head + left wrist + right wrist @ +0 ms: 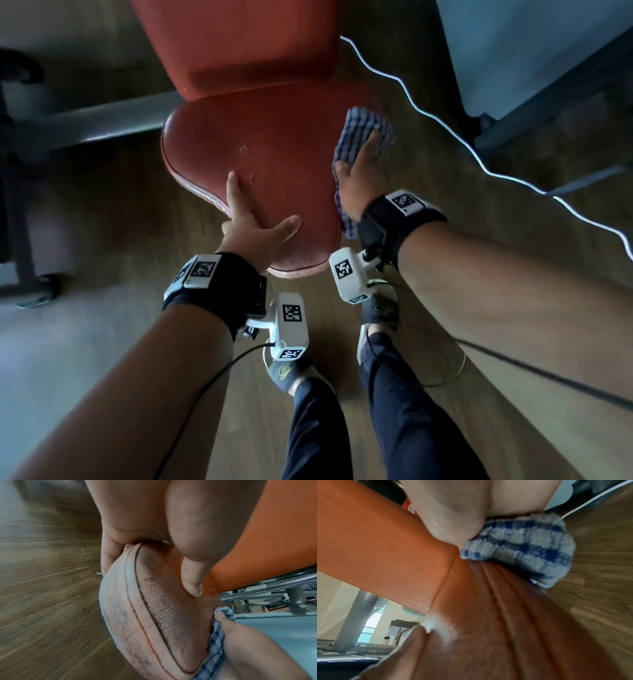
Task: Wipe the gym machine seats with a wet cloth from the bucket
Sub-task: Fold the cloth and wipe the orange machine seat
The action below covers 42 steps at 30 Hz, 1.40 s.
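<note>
I see my right hand (356, 178) spread flat, pressing the cloth (364, 132) onto the seat (253, 154) at its right edge. My left hand (250, 226) grips the seat's near-left rim, thumb on top. Droplets bead the backrest (373, 534) beyond the cloth.

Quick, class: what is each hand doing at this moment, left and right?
Left hand: fingers wrapped round the front edge of the red seat, holding it.
Right hand: open, flat, pressing the checked cloth onto the seat's right edge.
</note>
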Tool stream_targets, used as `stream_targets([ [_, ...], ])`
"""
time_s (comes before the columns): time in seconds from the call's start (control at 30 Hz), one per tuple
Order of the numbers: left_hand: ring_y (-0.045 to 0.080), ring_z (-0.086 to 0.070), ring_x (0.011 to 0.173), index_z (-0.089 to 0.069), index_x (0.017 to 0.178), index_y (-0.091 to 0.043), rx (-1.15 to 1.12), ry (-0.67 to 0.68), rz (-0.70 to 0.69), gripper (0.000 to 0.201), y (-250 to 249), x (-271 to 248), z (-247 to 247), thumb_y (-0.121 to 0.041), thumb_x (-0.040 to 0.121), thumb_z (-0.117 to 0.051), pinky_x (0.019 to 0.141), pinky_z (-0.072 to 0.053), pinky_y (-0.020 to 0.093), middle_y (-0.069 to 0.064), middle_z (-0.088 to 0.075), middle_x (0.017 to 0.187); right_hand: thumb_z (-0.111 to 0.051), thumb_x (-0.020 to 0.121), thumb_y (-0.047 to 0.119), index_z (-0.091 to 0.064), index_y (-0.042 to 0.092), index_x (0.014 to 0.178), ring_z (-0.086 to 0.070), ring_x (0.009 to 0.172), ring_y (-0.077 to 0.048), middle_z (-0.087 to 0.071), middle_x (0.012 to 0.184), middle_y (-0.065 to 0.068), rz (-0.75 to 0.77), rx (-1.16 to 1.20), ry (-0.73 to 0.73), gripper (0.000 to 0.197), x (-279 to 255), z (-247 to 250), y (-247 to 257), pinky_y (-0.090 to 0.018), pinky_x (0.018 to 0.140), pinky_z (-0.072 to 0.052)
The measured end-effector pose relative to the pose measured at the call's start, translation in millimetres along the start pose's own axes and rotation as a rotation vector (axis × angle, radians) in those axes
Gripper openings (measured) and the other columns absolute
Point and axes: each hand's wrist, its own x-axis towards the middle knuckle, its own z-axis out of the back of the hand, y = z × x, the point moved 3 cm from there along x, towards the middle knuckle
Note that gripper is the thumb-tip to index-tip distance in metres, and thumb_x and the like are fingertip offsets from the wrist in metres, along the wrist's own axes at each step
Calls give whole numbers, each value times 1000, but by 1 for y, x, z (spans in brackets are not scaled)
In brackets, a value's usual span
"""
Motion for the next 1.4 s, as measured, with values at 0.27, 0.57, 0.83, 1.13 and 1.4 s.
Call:
stream_targets([
  [0.27, 21, -48, 127, 12, 139, -68, 7, 7, -27, 132, 6, 8, -2, -66, 47, -82, 108, -46, 53, -3, -29, 151, -37, 102, 31, 11, 28, 154, -62, 110, -35, -43, 147, -20, 175, 157, 160, 70, -65, -39, -26, -44, 95, -49],
  [0.57, 16, -46, 129, 6, 148, -60, -99, 2, -59, 124, 14, 9, -4, -50, 64, -85, 110, -45, 51, -12, -30, 141, -39, 102, 35, 9, 15, 155, -52, 122, -40, -29, 153, -27, 74, 36, -24, 74, -15, -28, -11, -40, 98, -42],
  [0.83, 19, -59, 123, -1, 147, -62, -155, -6, -33, 118, 17, 3, -6, -42, 67, -84, 102, -53, 48, -2, -43, 148, -37, 103, 30, 13, 28, 154, -44, 132, -29, -8, 162, -16, 215, 205, 242, 71, -71, -38, -29, -26, 104, -32],
  [1.13, 21, -59, 125, -7, 144, -65, -234, -7, -65, 115, 20, 0, -8, -42, 61, -84, 100, -54, 49, 3, -40, 154, -38, 103, 31, 9, 21, 155, -55, 118, -36, -36, 150, -24, 104, 118, 28, 71, -31, -27, -11, -35, 93, -43],
  [1.4, 13, -61, 123, -13, 153, -50, -351, -21, -112, 96, 34, -11, -5, -13, 89, -73, 107, -49, 46, 2, -52, 147, -35, 102, 36, 13, 31, 153, -59, 112, -38, -40, 149, -21, 183, 62, 161, 70, -37, -35, -26, -40, 96, -46],
])
